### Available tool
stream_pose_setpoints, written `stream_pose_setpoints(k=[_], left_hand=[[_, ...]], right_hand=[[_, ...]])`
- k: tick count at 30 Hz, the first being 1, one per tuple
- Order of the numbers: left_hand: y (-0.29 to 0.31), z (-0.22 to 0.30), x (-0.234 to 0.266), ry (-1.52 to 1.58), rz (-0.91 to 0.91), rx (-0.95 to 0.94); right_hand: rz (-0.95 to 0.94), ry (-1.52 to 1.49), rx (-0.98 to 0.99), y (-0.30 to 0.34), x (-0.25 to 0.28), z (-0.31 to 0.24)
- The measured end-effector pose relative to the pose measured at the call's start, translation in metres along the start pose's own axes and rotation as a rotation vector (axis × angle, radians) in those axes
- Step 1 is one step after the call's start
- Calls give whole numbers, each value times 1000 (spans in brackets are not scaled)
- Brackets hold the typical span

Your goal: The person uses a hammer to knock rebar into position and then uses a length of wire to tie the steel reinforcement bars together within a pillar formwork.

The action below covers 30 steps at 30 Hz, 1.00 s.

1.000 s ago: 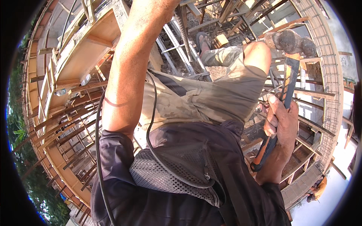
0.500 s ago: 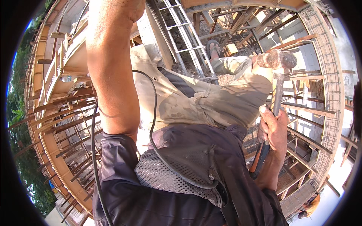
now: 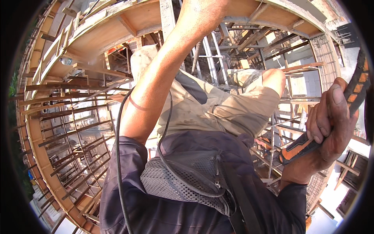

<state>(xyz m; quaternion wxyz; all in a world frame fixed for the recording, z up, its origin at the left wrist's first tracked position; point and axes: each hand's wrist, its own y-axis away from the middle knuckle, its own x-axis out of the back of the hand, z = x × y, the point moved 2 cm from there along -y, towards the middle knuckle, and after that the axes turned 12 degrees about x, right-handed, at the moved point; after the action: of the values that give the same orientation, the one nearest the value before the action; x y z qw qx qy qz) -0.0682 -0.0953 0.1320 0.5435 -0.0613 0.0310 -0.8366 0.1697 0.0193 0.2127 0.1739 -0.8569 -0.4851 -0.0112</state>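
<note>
My right hand (image 3: 329,117) is closed round the black-and-orange grip of a hammer (image 3: 298,150), raised out at the right. The hammer's upper end runs to the dark rim of the picture, and its head is out of sight. My left arm (image 3: 156,82) stretches up across my body to the top edge. Only the wrist and base of my left hand (image 3: 206,11) show there; the fingers lie beyond the picture. Nearest to that hand are a pale upright timber (image 3: 166,17), a ribbed steel bar (image 3: 196,56) and a ladder-like metal frame (image 3: 212,62).
A curved wooden formwork trough (image 3: 144,17) spans the top and bends down the left side. Many timber props (image 3: 78,113) stand below it. A steel reinforcement cage (image 3: 326,48) runs along the right. A cable (image 3: 118,156) and a mesh pouch (image 3: 179,179) hang over my shirt.
My right hand has swung the hammer up and outward to the right, taking its head out of view. My left forearm has tilted rightward at the top, and the view has shifted.
</note>
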Motion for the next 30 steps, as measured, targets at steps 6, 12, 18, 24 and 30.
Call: stream_pose_setpoints(k=[6,12,18,24,30], left_hand=[[6,-26,8,70,-4,40],[2,-38,14,45,-67,47],[17,-17,11,72,-130,132],[21,-27,20,-41,-64,90],[22,-23,12,-54,-32,64]], right_hand=[[-115,146,-43,-13,-42,-4],[-187,310,-136,4,-37,-21],[-896,-63,22,-61,5,-77],[-362,328,-382,-13,-40,-13],[-543,86,-128,-35,-16,-92]])
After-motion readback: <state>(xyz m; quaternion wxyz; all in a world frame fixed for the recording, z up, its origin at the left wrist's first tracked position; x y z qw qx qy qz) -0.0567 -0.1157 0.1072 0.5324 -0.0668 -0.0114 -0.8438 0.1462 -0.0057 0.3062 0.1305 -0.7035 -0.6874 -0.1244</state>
